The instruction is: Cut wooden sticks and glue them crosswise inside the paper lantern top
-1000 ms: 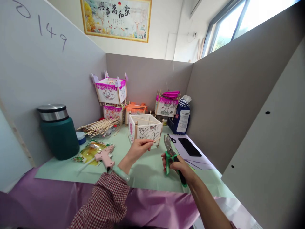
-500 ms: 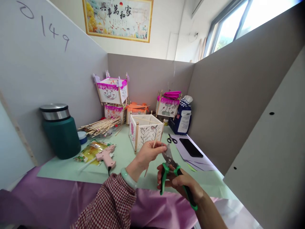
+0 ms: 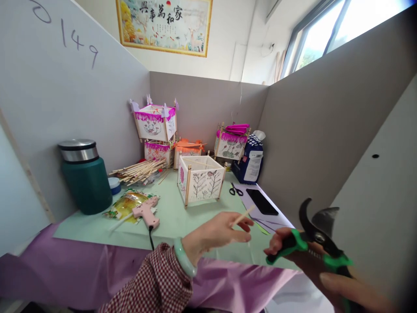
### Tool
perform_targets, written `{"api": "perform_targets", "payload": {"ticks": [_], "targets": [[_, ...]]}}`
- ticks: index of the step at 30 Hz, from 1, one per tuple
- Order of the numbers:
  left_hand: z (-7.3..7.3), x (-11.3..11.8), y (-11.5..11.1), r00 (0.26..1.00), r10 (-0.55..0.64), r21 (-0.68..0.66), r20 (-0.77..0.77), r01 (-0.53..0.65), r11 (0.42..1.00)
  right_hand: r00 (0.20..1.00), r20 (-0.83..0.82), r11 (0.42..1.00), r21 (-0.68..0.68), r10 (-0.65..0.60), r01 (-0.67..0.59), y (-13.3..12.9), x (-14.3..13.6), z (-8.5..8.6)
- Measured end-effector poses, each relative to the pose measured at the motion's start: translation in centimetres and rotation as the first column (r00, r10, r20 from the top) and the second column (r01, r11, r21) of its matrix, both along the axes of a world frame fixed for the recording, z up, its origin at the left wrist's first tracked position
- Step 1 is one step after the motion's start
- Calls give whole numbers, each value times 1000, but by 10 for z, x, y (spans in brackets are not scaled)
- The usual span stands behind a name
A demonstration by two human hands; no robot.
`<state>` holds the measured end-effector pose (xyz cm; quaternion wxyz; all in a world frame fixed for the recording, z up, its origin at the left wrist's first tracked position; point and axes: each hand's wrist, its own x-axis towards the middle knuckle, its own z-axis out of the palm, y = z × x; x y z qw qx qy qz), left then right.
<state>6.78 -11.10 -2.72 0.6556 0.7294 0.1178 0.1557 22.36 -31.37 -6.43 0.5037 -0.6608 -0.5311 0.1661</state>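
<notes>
My left hand (image 3: pixel 220 232), above the table's front edge, pinches a thin wooden stick (image 3: pixel 243 216) that points up to the right. Off to the right, my right hand (image 3: pixel 312 261) is wrapped round green-handled pruning shears (image 3: pixel 319 237), their blades spread apart and pointing up. Behind my left hand stands a white box-shaped lantern frame (image 3: pixel 206 184) with drawn plants and wooden corner posts. A pink glue gun (image 3: pixel 147 212) lies left of my left hand, partly over a yellow packet (image 3: pixel 125 204).
Behind are decorated lanterns (image 3: pixel 154 127), a stick bundle (image 3: pixel 140 172) and a blue bag (image 3: pixel 250 163). A green jar (image 3: pixel 86 184) stands left. Black scissors (image 3: pixel 236 190) and a phone (image 3: pixel 261 202) lie right. Grey partitions (image 3: pixel 309 130) enclose the table.
My right hand has moved right with the shears, away from my left hand. My left hand has shifted slightly right and down, turning the stick, and is now farther from the white lantern frame.
</notes>
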Motion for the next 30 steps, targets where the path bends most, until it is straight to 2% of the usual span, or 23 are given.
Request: {"api": "perform_targets", "payload": {"ticks": [2,4,6,8,13,19,25,30], "targets": [[0,1,-11,1000,1,-9,-22,-1,1000,999,-32,1000,7,-19,19,1,7,10],[1,-2,-15,999,52,-56,1,-51,997,996,-23,996,-17,-86,86,13,8,17],[0,-6,-12,996,83,-72,30,-81,994,979,56,978,-49,-198,200,31,3,20],[-1,-12,-8,992,119,-41,38,-117,992,954,151,961,-61,-257,269,47,-7,21],[-6,-21,0,985,156,90,77,-163,982,950,264,981,-53,-167,187,67,-29,19],[-14,-28,6,968,138,119,209,-165,979,909,396,988,-28,-129,153,76,-40,22],[-10,-34,9,916,241,230,320,-322,918,851,508,987,-9,-134,161,82,-50,23],[-11,-35,13,912,271,186,306,-337,923,840,526,989,7,-130,148,84,-55,27]]}}
